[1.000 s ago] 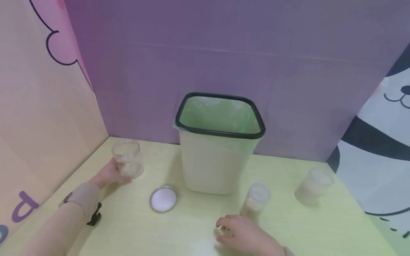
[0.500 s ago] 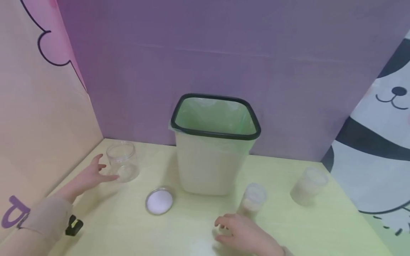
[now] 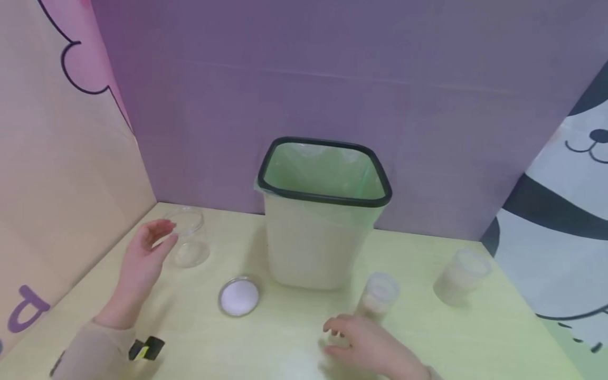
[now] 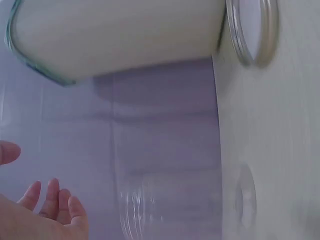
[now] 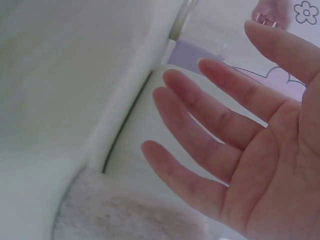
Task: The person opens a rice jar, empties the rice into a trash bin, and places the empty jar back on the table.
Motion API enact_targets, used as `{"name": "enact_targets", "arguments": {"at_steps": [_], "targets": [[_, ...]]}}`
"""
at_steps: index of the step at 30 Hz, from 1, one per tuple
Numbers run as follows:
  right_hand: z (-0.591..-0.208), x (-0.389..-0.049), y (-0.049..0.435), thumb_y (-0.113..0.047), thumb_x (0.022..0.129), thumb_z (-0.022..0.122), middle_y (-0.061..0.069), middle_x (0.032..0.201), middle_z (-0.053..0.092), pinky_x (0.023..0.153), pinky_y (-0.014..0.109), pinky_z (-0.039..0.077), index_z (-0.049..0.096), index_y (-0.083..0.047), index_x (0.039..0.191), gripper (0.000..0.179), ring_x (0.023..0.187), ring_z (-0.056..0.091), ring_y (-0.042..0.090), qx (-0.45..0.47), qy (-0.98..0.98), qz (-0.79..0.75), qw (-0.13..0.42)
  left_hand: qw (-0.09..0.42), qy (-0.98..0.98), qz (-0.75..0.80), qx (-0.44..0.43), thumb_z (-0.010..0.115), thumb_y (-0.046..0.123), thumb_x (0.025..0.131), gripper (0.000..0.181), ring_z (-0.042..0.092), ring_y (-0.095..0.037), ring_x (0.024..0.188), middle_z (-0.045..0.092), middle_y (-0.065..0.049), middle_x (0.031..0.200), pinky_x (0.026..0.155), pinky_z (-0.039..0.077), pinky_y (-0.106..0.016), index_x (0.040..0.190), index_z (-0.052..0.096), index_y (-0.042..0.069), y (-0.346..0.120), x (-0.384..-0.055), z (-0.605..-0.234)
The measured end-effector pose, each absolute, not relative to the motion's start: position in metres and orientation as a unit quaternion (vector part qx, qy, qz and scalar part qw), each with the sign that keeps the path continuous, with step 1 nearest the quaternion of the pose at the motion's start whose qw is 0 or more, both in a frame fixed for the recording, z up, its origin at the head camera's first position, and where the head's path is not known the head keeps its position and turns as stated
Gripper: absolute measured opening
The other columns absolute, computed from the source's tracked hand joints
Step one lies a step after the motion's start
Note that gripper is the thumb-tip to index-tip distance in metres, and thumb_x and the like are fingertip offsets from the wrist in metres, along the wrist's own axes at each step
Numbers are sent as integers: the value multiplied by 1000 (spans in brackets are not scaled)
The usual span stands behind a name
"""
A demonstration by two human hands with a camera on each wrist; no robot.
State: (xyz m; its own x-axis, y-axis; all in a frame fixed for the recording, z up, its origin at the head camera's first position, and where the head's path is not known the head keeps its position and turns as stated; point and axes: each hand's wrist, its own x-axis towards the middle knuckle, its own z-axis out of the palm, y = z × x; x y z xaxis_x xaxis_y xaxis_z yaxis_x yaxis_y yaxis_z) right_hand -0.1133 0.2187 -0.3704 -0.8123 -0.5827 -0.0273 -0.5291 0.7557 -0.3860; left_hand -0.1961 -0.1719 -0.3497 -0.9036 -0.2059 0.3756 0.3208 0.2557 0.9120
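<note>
- Evidently, the left hand (image 3: 144, 258) was unclenched, fingers softly bent and holding nothing, just beside the clear jar (image 3: 193, 238); in the left wrist view we saw a gap between them.
- The jar stood upright and uncovered at the far left of the table (image 3: 285, 338).
- Nearer us lay a round white disc (image 3: 239, 297) with a shiny rim, perhaps the jar's lid.
- The right hand (image 3: 368, 345) was loosely spread and gripped nothing, near the partly filled cup (image 3: 380, 290); whether it touched the cup, we could not tell.
- A second cup (image 3: 467, 272) stood at the right, and the lined bin (image 3: 309, 243) far in the middle.
- We judged the step in hand to be placing or adjusting the jar; any further move of it would have called for thumb and fingers wide around its smooth wall.
</note>
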Motion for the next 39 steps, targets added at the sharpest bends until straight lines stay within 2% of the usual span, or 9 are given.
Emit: {"name": "enact_targets", "arguments": {"at_steps": [3, 6, 14, 21, 29, 31, 34, 36, 39], "targets": [[-367, -114, 221, -33, 89, 64, -2, 99, 68, 72, 25, 53, 65, -11, 108, 29, 86, 62, 9, -296, 933, -193, 73, 204, -762, -612, -63, 50, 3, 95, 30, 47, 9, 103, 51, 25, 106, 86, 40, -1, 123, 45, -5, -154, -193, -350], [-362, -113, 226, -35, 89, 63, 0, 101, 68, 73, 26, 53, 65, -10, 110, 32, 87, 62, 11, -296, 931, -204, 67, 179, -763, -618, -68, 49, 5, 96, 34, 47, 9, 104, 51, 23, 107, 88, 39, -2, 126, 43, -9, -140, -193, -351], [-341, -105, 249, -31, 92, 61, -4, 101, 66, 73, 26, 52, 63, -12, 113, 29, 88, 59, 7, -315, 919, -238, -2, 101, -760, -640, -61, 46, 9, 98, 34, 45, 9, 105, 48, -18, 133, 92, 37, -5, 130, 42, -4, -109, -195, -346], [-315, -103, 285, -15, 87, 67, -3, 104, 68, 67, 22, 50, 66, -16, 110, 23, 90, 60, 1, -277, 916, -274, -97, 85, -744, -658, -83, 47, 6, 97, 33, 48, 6, 106, 49, -21, 132, 93, 39, -7, 128, 44, -4, -92, -197, -346], [-310, -113, 322, -5, 90, 61, -14, 110, 65, 79, 16, 51, 64, -9, 114, 25, 98, 57, -7, -184, 913, -335, -142, 66, -748, -655, -84, 48, 7, 96, 31, 51, 3, 104, 52, -20, 128, 92, 40, -7, 126, 47, -4, -88, -195, -355], [-317, -123, 330, 6, 89, 55, -14, 116, 62, 84, 13, 50, 56, 0, 122, 33, 103, 57, -5, -230, 870, -416, -134, 66, -748, -654, -90, 48, 5, 95, 31, 51, 0, 106, 52, -21, 127, 92, 40, -8, 125, 47, -5, -87, -195, -356], [-332, -139, 339, 16, 88, 47, -15, 129, 55, 90, 12, 47, 44, -1, 134, 49, 113, 54, -3, -286, 802, -520, -67, 61, -750, -650, -105, 48, 3, 95, 32, 52, -13, 113, 52, -23, 127, 94, 39, -8, 125, 46, -7, -84, -194, -358], [-342, -147, 342, 15, 89, 47, -10, 134, 50, 91, 14, 47, 36, -5, 139, 55, 115, 52, -1, -278, 792, -543, -14, 56, -752, -648, -108, 48, 3, 95, 33, 51, -23, 118, 52, -23, 128, 95, 39, -9, 126, 45, -7, -83, -193, -359], [-353, -155, 341, 3, 89, 56, 9, 141, 43, 89, 21, 50, 27, -5, 143, 62, 120, 52, 19, -232, 832, -502, 40, 44, -760, -640, -109, 48, 5, 95, 34, 48, -31, 122, 51, -23, 129, 99, 38, -15, 127, 44, -7, -81, -191, -362]]}}
